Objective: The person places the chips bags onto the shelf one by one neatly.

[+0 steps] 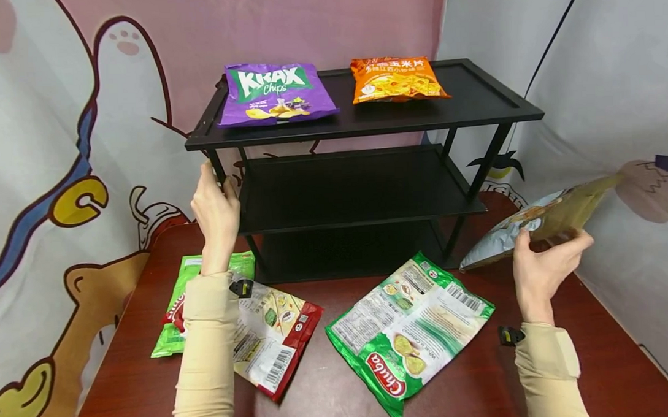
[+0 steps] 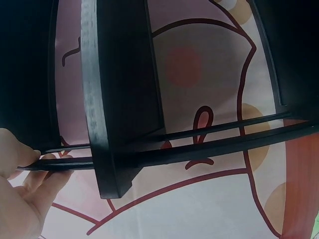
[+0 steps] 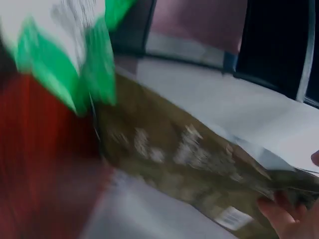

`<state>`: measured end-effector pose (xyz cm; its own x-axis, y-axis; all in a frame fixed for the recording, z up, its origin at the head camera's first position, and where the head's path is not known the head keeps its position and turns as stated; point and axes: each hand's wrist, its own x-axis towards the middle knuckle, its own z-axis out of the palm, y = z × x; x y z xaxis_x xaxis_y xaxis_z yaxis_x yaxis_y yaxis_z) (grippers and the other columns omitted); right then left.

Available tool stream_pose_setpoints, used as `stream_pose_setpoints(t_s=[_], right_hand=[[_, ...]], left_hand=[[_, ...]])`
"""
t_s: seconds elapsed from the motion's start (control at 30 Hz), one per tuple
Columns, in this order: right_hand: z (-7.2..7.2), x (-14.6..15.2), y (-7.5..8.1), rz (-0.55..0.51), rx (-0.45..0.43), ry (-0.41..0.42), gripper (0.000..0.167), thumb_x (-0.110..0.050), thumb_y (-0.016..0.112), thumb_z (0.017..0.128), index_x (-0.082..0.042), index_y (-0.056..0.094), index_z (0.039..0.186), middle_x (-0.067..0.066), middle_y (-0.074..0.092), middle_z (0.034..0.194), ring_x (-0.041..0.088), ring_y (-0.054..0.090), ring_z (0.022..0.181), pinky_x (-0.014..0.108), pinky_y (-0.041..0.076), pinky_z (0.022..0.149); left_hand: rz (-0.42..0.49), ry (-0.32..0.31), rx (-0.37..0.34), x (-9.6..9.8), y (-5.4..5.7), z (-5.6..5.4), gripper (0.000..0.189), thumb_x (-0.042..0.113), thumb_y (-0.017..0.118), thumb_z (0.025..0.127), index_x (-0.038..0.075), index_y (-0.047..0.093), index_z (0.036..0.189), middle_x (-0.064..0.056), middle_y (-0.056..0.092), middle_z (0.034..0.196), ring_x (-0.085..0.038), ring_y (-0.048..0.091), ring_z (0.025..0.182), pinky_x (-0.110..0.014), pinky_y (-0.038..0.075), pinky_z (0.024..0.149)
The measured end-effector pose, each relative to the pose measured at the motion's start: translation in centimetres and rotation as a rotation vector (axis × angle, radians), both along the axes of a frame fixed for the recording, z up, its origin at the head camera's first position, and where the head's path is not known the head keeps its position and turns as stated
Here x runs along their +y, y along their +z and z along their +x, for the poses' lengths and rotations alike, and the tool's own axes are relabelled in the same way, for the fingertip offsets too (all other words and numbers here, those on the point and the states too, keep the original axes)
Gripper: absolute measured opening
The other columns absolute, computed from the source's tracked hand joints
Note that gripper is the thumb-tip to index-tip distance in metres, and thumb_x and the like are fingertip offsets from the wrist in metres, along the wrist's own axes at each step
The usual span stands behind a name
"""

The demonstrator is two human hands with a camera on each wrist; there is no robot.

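Observation:
My left hand (image 1: 216, 203) grips a thin black upright of the black three-tier shelf (image 1: 344, 186), just under the top board; the left wrist view shows fingers and thumb around that post (image 2: 75, 163). On the right, my right hand (image 1: 551, 265) pinches a brownish-gold and pale snack bag (image 1: 566, 216), held tilted in the air beside the shelf. The same bag (image 3: 164, 149) looks blurred in the right wrist view. A purple Krax chips bag (image 1: 277, 94) and an orange chips bag (image 1: 397, 78) lie on the top board.
On the red-brown table (image 1: 329, 399) lie a green-and-white Chuba bag (image 1: 410, 334), a red-and-cream bag (image 1: 277, 333) and a bright green bag (image 1: 170, 343). My left forearm partly covers the last two. A cartoon-printed curtain (image 1: 127, 148) hangs behind.

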<state>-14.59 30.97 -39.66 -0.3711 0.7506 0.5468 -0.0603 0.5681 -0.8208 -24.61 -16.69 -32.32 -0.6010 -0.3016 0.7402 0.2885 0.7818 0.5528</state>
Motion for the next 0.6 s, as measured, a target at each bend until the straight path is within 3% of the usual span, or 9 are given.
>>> stream_pose_setpoints(t_s=[0.1,0.17,0.27,0.37,0.47,0.6], right_hand=[[0.5,0.0,0.8,0.177,0.091,-0.047,0.049,-0.017,0.064,0.082,-0.020,0.040,0.125,-0.016,0.034,0.118,0.016,0.046,0.115,0.025,0.038,0.096],[1.0,0.0,1.3,0.292,0.085,-0.068,0.041,-0.014,0.062,0.084,-0.016,0.046,0.122,-0.009,0.037,0.122,0.016,0.043,0.119,0.030,0.040,0.098],[2.2,-0.3,2.4,0.441,-0.100,-0.072,0.040,-0.009,0.064,0.085,-0.001,0.050,0.121,0.012,0.044,0.122,0.034,0.042,0.121,0.052,0.043,0.091],[3.6,-0.7,3.4,0.532,-0.319,-0.035,0.037,-0.001,0.064,0.081,0.010,0.053,0.114,0.029,0.039,0.125,0.052,0.040,0.111,0.068,0.038,0.073],[4.8,-0.8,4.0,0.573,-0.449,-0.043,0.023,0.003,0.055,0.081,0.012,0.057,0.103,0.034,0.041,0.112,0.057,0.044,0.094,0.070,0.034,0.057],[5.7,-0.5,4.5,0.573,-0.663,-0.040,0.026,0.001,0.044,0.080,0.017,0.060,0.093,0.038,0.044,0.098,0.059,0.045,0.084,0.069,0.033,0.050]], left_hand=[[0.000,-0.003,0.001,0.0,0.0,0.0,0.025,0.009,0.052,0.094,-0.005,0.053,0.115,-0.026,0.061,0.088,-0.045,0.060,0.077,-0.055,0.045,0.067],[0.001,-0.003,0.001,0.0,-0.1,0.0,0.025,0.010,0.051,0.094,-0.005,0.054,0.115,-0.026,0.061,0.089,-0.045,0.060,0.077,-0.055,0.045,0.068],[0.003,-0.003,0.000,-0.1,0.0,0.0,0.026,0.010,0.052,0.094,-0.005,0.053,0.116,-0.026,0.061,0.089,-0.045,0.060,0.077,-0.055,0.045,0.068],[0.004,-0.004,-0.002,-0.1,0.0,0.0,0.026,0.010,0.052,0.094,-0.005,0.053,0.116,-0.026,0.061,0.089,-0.045,0.060,0.078,-0.055,0.045,0.068],[0.005,-0.001,-0.006,-0.1,0.0,0.0,0.026,0.010,0.051,0.094,-0.004,0.053,0.116,-0.026,0.062,0.090,-0.046,0.060,0.078,-0.055,0.045,0.068],[0.010,0.000,-0.006,0.0,0.0,0.0,0.026,0.009,0.051,0.094,-0.004,0.053,0.116,-0.025,0.062,0.090,-0.046,0.061,0.079,-0.056,0.045,0.069]])
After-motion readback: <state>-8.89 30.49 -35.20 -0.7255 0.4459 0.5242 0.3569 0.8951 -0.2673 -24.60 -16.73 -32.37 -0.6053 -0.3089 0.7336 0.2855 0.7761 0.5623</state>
